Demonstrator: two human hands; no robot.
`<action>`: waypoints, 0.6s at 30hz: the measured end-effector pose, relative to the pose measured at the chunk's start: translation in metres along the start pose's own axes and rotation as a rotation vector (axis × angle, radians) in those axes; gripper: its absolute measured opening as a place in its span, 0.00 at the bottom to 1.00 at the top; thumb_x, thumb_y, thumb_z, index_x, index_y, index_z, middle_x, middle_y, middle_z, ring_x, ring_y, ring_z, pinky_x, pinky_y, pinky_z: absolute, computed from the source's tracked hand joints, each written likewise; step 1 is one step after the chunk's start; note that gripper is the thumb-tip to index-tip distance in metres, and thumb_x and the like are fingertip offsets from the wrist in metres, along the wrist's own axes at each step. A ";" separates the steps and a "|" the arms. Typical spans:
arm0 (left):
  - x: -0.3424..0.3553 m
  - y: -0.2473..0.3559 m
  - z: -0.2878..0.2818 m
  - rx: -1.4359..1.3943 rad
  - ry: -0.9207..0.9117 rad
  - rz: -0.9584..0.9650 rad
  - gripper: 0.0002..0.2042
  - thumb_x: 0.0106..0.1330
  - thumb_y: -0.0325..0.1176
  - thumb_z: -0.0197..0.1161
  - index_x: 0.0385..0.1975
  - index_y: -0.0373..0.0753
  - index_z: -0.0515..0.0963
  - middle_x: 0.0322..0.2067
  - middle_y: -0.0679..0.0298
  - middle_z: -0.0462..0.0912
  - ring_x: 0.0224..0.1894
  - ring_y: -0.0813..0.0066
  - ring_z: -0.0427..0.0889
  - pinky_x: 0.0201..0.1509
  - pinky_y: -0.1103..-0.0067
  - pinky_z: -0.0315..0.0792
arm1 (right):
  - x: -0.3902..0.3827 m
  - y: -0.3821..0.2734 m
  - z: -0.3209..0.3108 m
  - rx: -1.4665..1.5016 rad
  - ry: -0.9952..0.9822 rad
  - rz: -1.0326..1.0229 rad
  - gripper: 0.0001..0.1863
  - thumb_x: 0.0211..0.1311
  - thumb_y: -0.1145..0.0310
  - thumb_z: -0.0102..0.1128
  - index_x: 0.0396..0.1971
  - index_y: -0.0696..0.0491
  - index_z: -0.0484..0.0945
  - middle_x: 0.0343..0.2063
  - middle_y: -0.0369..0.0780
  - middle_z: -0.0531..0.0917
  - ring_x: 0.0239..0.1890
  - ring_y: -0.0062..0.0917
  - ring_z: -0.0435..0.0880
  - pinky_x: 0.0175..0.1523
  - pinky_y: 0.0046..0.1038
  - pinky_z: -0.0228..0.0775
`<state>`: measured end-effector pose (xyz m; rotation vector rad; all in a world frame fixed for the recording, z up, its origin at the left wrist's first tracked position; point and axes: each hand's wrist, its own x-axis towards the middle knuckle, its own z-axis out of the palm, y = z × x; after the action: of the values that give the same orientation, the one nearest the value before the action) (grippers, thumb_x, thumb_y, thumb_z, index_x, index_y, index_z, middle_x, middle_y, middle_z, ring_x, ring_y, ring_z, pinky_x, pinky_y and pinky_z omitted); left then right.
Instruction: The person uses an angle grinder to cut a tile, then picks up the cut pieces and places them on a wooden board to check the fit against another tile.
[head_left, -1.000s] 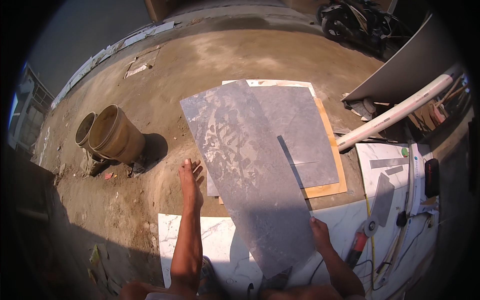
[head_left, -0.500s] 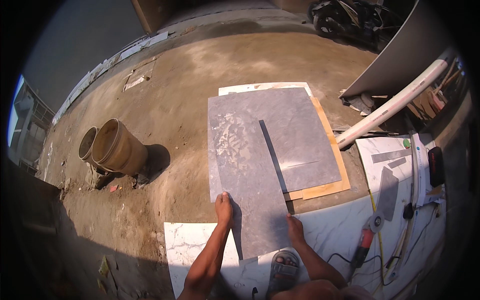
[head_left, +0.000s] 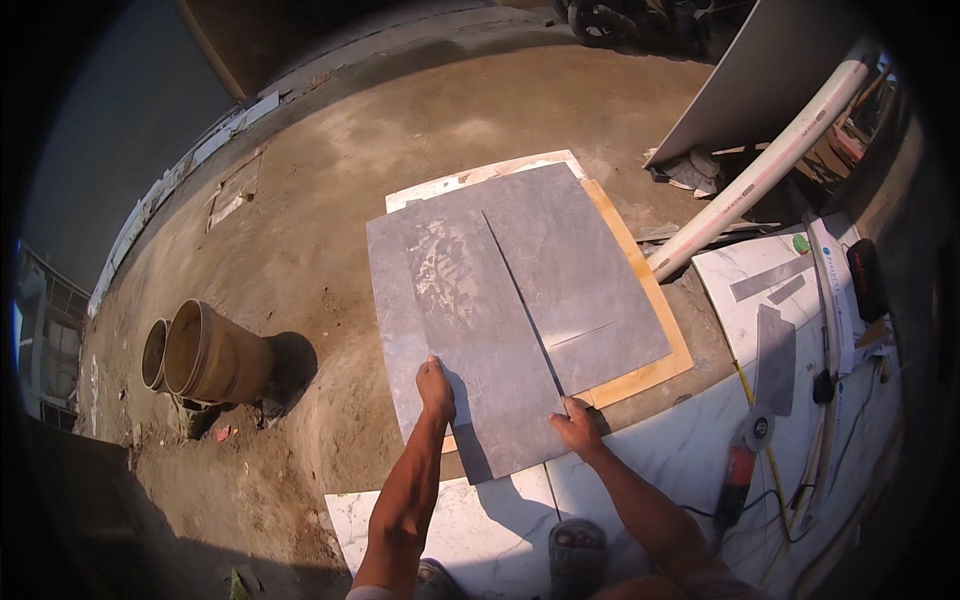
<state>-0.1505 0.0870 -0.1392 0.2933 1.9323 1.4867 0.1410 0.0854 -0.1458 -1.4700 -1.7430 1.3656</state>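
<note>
A long grey tile strip is held at its near part by both my hands. On its left edge my left hand is closed, fingers mostly hidden under the strip. My right hand grips the right edge, thumb on top. The strip's far part, marked with pale patches, rests over a larger grey tile, with a thin dark gap along its right side. Its near end overhangs and casts a shadow on the white marbled tiles. Beneath the grey tile show a yellowish wooden board and a whitish board.
An angle grinder with its cord lies to the right, beside a narrow grey offcut. A pale pipe slants past a leaning panel. Two dirty buckets stand left on the bare ground.
The strip has moved away from me over the larger tile, and the dark gap beside it has narrowed. Both hands moved with it. The view has shifted slightly.
</note>
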 end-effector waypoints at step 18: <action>0.103 -0.016 -0.008 0.032 -0.052 0.042 0.12 0.68 0.36 0.54 0.43 0.33 0.71 0.28 0.68 0.73 0.26 0.82 0.68 0.29 0.80 0.66 | 0.005 -0.022 0.004 -0.197 -0.003 -0.306 0.28 0.51 0.83 0.58 0.55 0.64 0.65 0.50 0.53 0.70 0.50 0.48 0.73 0.52 0.38 0.69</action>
<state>-0.2291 0.1319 -0.1909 0.3860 1.9208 1.4617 0.1264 0.0897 -0.1287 -1.2311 -2.0530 1.0640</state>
